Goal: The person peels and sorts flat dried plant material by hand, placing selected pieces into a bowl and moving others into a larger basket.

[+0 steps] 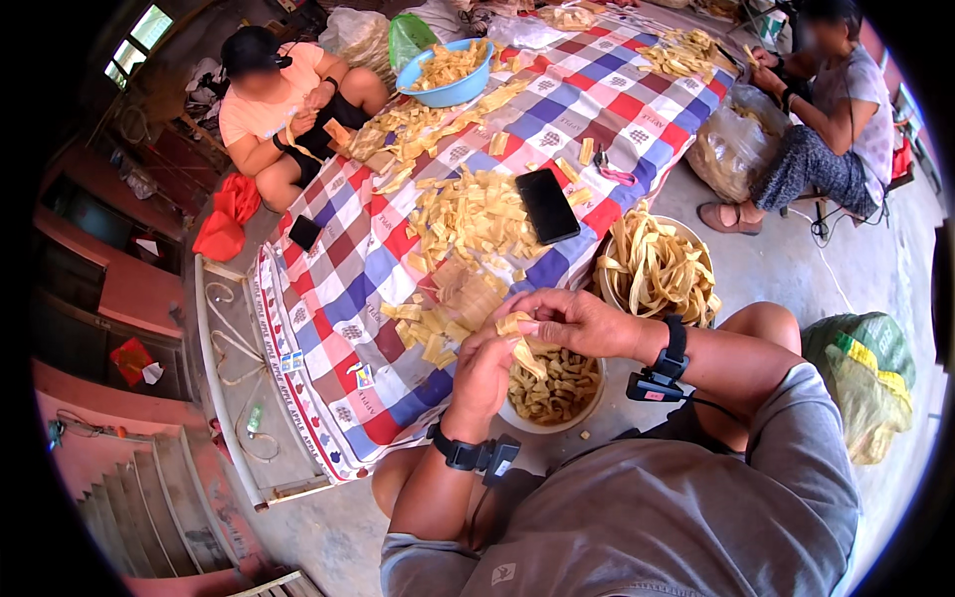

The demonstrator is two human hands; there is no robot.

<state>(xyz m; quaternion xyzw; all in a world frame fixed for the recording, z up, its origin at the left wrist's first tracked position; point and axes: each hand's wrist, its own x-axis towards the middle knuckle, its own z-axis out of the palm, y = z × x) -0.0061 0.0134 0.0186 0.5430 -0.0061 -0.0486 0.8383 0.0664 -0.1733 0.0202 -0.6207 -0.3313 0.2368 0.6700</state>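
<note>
My left hand [482, 366] and my right hand [569, 323] meet at the table's near end, fingers closed on a pale yellow, flat dried strip [524, 350]. Beneath them a white bowl [595, 398] holds small brownish-yellow curled pieces [552, 396], partly hidden by my hands. Just beyond, cut yellow pieces [473, 214] lie on a checked cloth [348, 398] around a translucent brownish patch [463, 289], too unclear to name. Right of my hands, a larger bowl [657, 274] is heaped with long yellow strips. Both wrists wear black strapped devices.
A black phone [547, 207], a smaller one [304, 232], pink scissors [612, 171] and a blue basin [446, 85] are on the table. Two other people [274, 119] [826, 124] sit either side. A metal frame [229, 358] runs left; sacks [860, 388] stand right.
</note>
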